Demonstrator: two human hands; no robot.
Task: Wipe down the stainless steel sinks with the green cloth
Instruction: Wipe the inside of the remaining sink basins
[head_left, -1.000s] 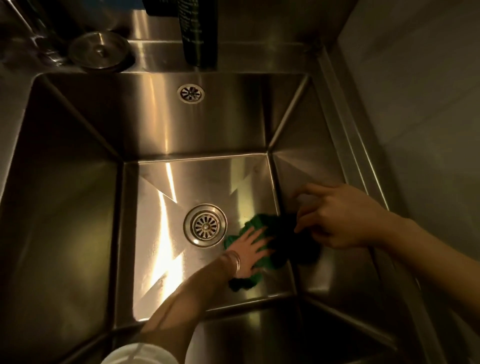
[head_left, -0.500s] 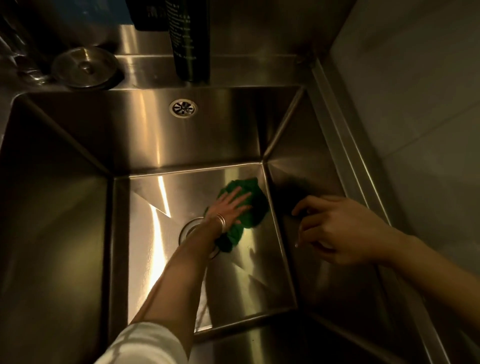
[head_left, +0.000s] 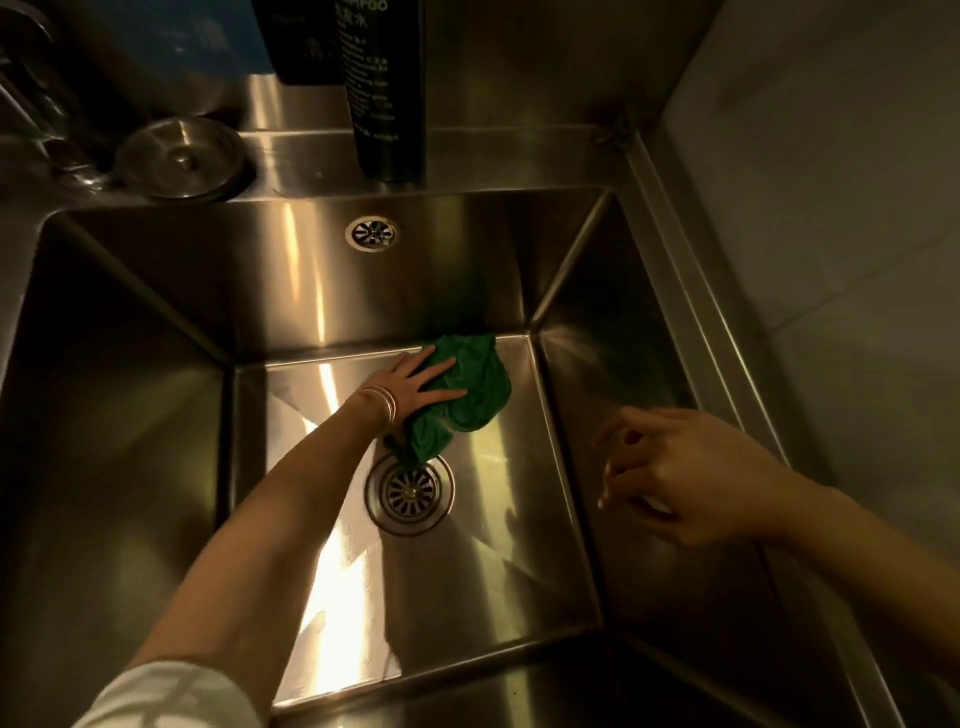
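Observation:
A deep stainless steel sink (head_left: 156, 426) fills the view. On its floor, against the back wall, lies a crumpled green cloth (head_left: 470, 389). My left hand (head_left: 418, 387) presses flat on the cloth's left part, fingers spread, bangles on the wrist. The cloth's lower tip hangs just above the round drain strainer (head_left: 409, 491). My right hand (head_left: 680, 473) hovers by the sink's right wall, fingers loosely curled, holding nothing.
An overflow outlet (head_left: 372, 234) sits in the back wall. On the rear ledge stand a tall dark bottle (head_left: 387, 88) and a round metal cap (head_left: 179, 158). A tiled wall (head_left: 841, 208) borders the right rim.
My left hand has slid the green cloth from the floor's front right, past the drain, up to the back wall. My right hand has let go of the cloth and stayed near the right wall.

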